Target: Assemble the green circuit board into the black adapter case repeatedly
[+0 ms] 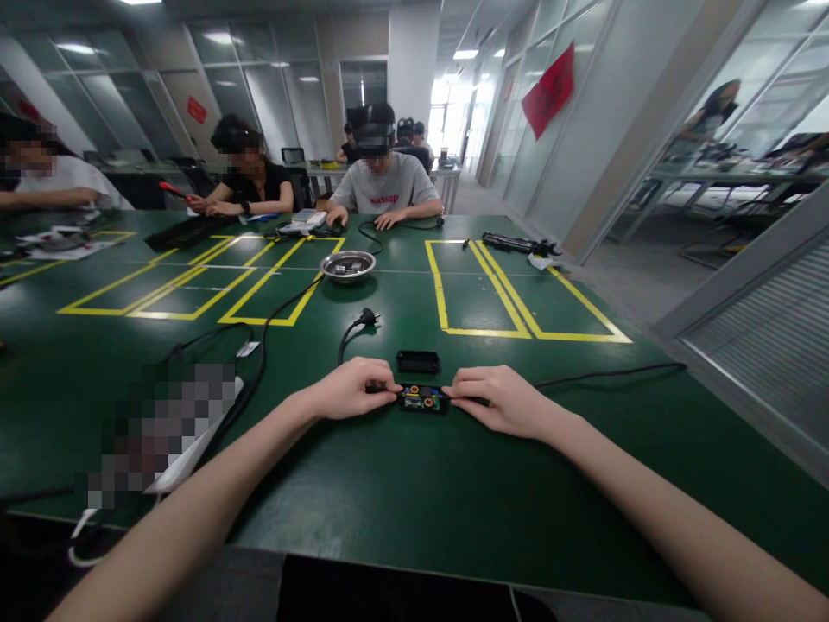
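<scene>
A small opened black power adapter [423,399] lies on the green table [401,501], its green circuit board with round parts showing. My left hand [353,389] pinches its left end with curled fingers. My right hand [498,399] grips its right end, fingers closed round it. The adapter's black lid [418,361] rests flat just beyond it. A black cable [609,375] runs off to the right from under my right hand. Another black cable ending in a plug [366,319] curls behind my left hand.
A metal bowl [348,265] stands mid-table among yellow tape rectangles [483,294]. A white power strip [187,458] and black cables lie at the left. Three people sit at the far side, their hands on the table. A black tool [515,244] lies far right.
</scene>
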The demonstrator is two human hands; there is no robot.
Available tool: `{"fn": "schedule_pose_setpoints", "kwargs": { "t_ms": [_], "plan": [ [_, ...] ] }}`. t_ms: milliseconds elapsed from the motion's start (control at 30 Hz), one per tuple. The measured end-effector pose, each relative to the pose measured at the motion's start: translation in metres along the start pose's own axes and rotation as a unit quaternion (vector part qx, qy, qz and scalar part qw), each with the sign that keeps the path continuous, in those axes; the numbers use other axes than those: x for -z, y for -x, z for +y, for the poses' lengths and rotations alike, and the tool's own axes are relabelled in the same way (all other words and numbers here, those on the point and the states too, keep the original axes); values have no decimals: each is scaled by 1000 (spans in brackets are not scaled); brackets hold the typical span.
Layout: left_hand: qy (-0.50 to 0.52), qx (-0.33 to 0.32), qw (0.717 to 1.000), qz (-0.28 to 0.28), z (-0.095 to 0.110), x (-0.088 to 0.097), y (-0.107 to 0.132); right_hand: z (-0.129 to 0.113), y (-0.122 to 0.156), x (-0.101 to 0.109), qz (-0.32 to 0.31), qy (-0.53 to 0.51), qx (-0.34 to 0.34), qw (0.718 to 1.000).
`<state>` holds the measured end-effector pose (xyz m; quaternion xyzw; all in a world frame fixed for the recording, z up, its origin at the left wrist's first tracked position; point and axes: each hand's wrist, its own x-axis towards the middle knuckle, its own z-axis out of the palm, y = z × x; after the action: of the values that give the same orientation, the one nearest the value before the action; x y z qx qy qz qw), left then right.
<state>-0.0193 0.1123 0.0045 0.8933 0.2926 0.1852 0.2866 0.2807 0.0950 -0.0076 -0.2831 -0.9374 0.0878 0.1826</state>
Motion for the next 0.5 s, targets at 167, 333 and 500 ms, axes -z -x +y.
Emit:
{"fn": "schedule_pose_setpoints", "kwargs": {
  "t_ms": [167,333,500],
  "plan": [
    [-69,-12,997,-6,6,1,1,-8,-2,3,-25,72,18,997],
    [-134,-15,991,-2,6,-3,1,-7,-4,-1,-19,123,37,992],
    [-215,-18,976,31,1,-7,-2,0,-7,-9,25,151,28,988]
  ]
}}
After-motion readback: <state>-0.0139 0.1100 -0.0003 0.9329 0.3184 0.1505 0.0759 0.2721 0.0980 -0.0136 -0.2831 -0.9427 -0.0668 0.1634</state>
